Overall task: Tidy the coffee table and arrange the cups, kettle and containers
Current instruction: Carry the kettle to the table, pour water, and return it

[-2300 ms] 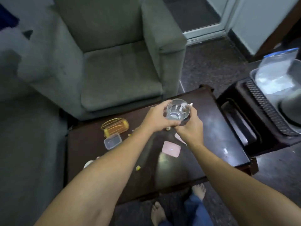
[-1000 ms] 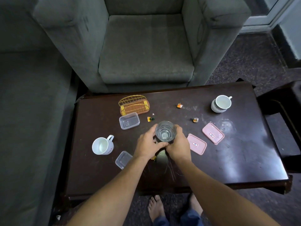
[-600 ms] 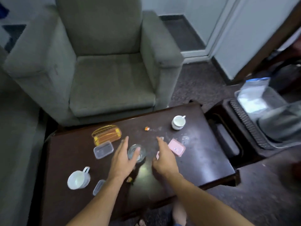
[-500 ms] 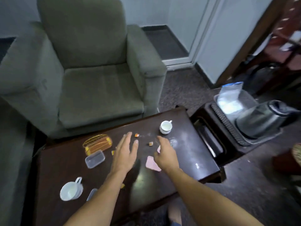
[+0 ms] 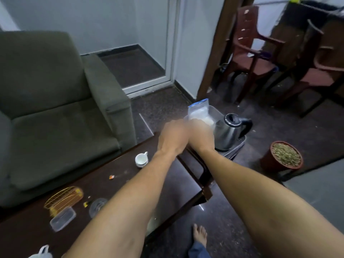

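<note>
Both my hands are stretched out past the right end of the dark coffee table (image 5: 167, 185). My left hand (image 5: 173, 136) and my right hand (image 5: 201, 135) are blurred, close together at the near edge of a clear tray (image 5: 235, 148). The tray carries a steel kettle (image 5: 229, 133) with a black handle and a plastic bag of white powder (image 5: 199, 109). My fingers are hidden, so their grip is unclear. On the table stand a white cup (image 5: 141, 160), a clear glass (image 5: 97, 206), a gold wire rack (image 5: 63, 199) and a clear container (image 5: 63, 218).
A second white cup (image 5: 41, 254) shows at the bottom left edge. Small candies (image 5: 111, 177) lie on the table. A grey armchair (image 5: 55, 108) stands behind it. On the floor to the right are a potted plant (image 5: 285, 156) and brown plastic chairs (image 5: 255, 53).
I set the glass down on the table and let go of it. Both hands then moved right to the tray with the kettle, and my view turned right.
</note>
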Motion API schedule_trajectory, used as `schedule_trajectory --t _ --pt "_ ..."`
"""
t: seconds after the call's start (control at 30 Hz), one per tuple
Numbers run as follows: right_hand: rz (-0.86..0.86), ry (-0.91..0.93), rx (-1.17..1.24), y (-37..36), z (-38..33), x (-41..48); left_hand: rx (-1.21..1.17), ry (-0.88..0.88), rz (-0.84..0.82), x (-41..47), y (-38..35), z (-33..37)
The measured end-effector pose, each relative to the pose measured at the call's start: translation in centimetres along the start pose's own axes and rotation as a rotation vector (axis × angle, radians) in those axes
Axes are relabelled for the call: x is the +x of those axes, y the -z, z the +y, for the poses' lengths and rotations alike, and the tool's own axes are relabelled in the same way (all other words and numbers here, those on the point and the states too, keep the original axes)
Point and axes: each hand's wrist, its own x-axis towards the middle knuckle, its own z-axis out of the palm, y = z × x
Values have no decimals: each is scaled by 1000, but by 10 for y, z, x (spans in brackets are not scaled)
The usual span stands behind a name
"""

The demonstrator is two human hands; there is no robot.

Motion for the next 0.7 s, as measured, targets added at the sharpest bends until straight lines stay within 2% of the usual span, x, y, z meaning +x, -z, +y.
schedule_trajectory --t 0.1,0.3,0.57,0.7 --pt "52 -62 -4 34 44 29 -38 -16 -45 32 -37 36" --pt "91 -142 -71 76 138 78 -185 99 -74 77 -118 86" --pt "87 -176 -104 73 232 122 -176 182 -148 95 -202 96" --pt "97 -170 -71 65 261 141 -213 264 -118 101 -232 90"
